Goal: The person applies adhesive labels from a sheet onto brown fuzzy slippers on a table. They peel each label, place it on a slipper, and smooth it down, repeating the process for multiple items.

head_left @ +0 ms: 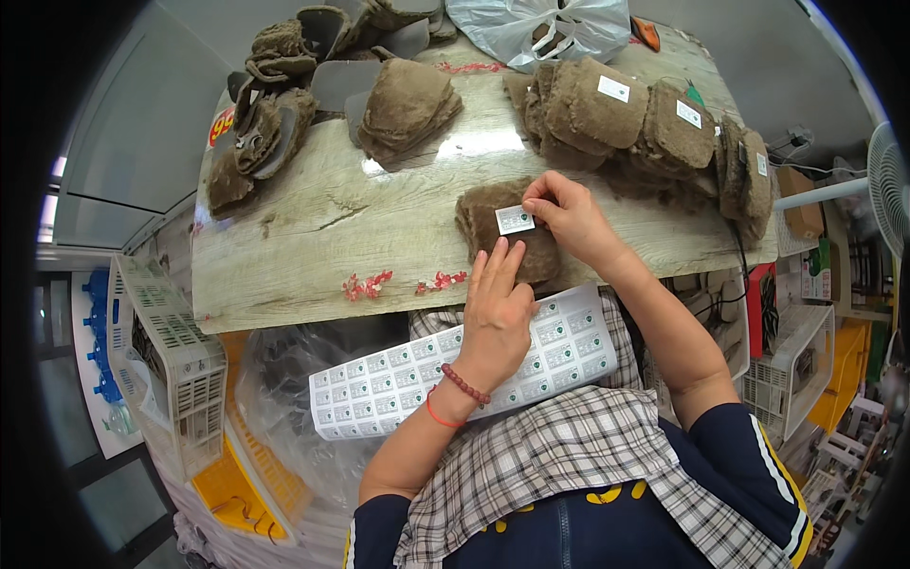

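Between the thumb and fingers of my right hand [569, 216] is the right edge of a small white printed label [515, 220]. The label lies over a brown fuzzy fabric pad [488, 201] near the table's front edge; whether it is stuck down all over I cannot tell. My left hand [499, 313] rests with outstretched fingers on the near part of that pad, fingertips just below the label. Under my left wrist, a sheet of labels [379, 384] in rows lies across my lap, partly hidden by the hand and forearm.
Labelled brown pads [592, 109] stand in stacks at the table's back right. An unlabelled pile [408, 100] sits back centre, with more pads [270, 133] heaped at left. A plastic bag [540, 28] lies at the far edge. Crates [180, 370] flank the table [313, 256]; a fan [886, 190] stands right.
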A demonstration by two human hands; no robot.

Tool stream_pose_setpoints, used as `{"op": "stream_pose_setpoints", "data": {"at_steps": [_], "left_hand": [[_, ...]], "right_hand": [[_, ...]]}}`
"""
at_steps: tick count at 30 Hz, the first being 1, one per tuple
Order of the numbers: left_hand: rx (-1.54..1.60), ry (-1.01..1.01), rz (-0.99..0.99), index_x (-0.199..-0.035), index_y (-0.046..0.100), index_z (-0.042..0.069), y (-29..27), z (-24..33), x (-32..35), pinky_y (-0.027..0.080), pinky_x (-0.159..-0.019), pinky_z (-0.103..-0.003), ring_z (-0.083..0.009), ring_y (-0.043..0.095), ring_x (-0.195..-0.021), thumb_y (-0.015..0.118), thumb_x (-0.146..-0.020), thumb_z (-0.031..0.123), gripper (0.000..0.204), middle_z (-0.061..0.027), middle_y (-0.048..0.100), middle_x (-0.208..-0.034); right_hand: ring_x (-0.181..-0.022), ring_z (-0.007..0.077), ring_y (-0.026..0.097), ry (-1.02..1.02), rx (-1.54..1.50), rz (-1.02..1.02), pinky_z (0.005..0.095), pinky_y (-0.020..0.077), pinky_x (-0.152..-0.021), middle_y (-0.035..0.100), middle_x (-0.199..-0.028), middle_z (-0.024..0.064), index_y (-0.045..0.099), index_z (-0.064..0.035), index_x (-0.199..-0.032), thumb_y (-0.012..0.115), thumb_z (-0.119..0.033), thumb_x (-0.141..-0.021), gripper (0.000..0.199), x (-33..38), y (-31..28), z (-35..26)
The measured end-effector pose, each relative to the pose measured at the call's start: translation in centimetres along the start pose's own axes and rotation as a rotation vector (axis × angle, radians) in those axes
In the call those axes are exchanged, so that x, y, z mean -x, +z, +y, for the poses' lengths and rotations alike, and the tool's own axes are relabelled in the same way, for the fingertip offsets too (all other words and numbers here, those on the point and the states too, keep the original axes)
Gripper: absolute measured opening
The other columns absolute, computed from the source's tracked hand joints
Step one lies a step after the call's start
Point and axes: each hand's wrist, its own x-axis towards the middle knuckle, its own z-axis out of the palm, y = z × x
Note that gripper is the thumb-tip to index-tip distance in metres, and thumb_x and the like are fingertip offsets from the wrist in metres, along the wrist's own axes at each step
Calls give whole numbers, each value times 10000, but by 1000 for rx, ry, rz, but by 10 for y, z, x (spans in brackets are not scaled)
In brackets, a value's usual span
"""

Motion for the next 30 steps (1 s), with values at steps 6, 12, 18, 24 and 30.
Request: {"op": "stream_pose_setpoints", "data": {"at_steps": [6, 12, 18, 24, 30], "left_hand": [[-17, 6, -3, -760, 597, -17, -4, 11, 3, 266, -1160, -531, -395, 375, -1387, 653, -800, 23, 80, -237, 480, -1413], [-33, 9, 0, -770, 607, -15, -5, 14, 6, 270, -1157, -537, -394, 366, -1387, 671, -797, 32, 84, -242, 398, -1477], [-39, -3, -7, -780, 609, -23, -6, 15, 7, 289, -1149, -534, -437, 366, -1365, 688, -793, 42, 103, -250, 340, -1514], [-31, -17, -10, -777, 595, -36, -6, 15, 5, 301, -1143, -525, -447, 373, -1354, 688, -784, 26, 112, -256, 335, -1516], [-26, -8, 11, -763, 571, -52, -8, 19, 4, 335, -1111, -499, -422, 393, -1335, 682, -770, 3, 125, -255, 369, -1496]], "right_hand": [[-694, 212, 617, -82, 120, 104, 350, 488, -649, 653, -772, 115, 615, 10, -902, 659, -101, -887, 121, 13, 2, -9], [-715, 156, 579, -193, 224, 140, 305, 477, -658, 649, -799, 95, 602, 13, -915, 647, -58, -895, 87, 21, 4, -16], [-737, 210, 615, -208, 259, 162, 329, 492, -677, 660, -820, 117, 603, 17, -914, 653, -56, -888, 93, 23, 5, -18], [-782, 341, 629, -243, 269, 171, 417, 493, -698, 644, -826, 159, 573, 8, -877, 651, -69, -868, 110, 24, 6, -19], [-760, 288, 635, -274, 338, 196, 372, 500, -684, 660, -839, 145, 599, 13, -899, 663, -58, -872, 99, 28, 6, -23]]}}
